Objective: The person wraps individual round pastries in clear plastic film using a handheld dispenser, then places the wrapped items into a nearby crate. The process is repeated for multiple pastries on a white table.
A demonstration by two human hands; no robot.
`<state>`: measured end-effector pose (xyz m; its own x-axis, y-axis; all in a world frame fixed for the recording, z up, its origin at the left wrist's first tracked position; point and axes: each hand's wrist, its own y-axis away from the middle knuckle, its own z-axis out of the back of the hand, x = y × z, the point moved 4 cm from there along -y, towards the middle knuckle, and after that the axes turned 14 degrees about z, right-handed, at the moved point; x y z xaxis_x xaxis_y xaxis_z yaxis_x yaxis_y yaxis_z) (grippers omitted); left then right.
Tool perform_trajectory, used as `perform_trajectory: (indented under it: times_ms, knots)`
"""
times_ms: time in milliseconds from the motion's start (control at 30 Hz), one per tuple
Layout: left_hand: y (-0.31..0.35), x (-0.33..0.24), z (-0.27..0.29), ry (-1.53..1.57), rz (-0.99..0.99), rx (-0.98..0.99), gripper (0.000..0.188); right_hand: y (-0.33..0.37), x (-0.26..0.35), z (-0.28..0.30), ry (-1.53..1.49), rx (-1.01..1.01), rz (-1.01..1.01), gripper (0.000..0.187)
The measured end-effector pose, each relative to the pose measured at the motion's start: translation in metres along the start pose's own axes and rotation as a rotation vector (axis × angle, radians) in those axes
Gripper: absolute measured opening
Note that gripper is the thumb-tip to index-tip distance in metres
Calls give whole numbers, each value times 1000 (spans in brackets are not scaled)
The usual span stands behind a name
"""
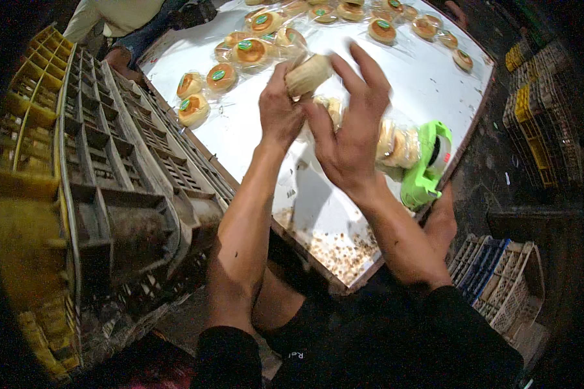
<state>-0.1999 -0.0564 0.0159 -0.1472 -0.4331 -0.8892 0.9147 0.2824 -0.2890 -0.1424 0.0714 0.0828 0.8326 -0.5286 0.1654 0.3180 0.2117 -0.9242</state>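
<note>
My left hand [281, 107] is closed round a pale round bun [308, 76] in clear plastic wrap, held on edge above the white table. Close beside it, my right hand [351, 129] has its fingers spread and slightly blurred, with its thumb near the base of the bun. Behind the right hand stands a row of wrapped buns [402, 148], partly hidden by it. A bright green tape dispenser [427, 172] touches the end of that row, at the table's right edge.
Bagged buns with green labels [252, 52] lie across the far part of the white table [240, 126]. Brown crumbs [344, 249] cover its near corner. Tall stacked crates [117, 175] crowd the left side; more crates [499, 279] stand at right. Another person's leg [136, 42] shows far left.
</note>
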Motion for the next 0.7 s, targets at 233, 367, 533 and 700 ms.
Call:
perform_trajectory:
  times_ms: [233,367,533,700]
  knots:
    - [60,-59,-29,337,256,288,92,83,-29,66,-347,-262,-725,65]
    - [91,-62,-20,279,200,0,56,104,-10,68,-373,-19,-553,45]
    - [158,-101,-2,-22,-425,-163,31,88,17,115,-254,-110,-349,36]
    - [174,-80,-14,643,288,-12,37,97,16,137,-446,-103,-811,23]
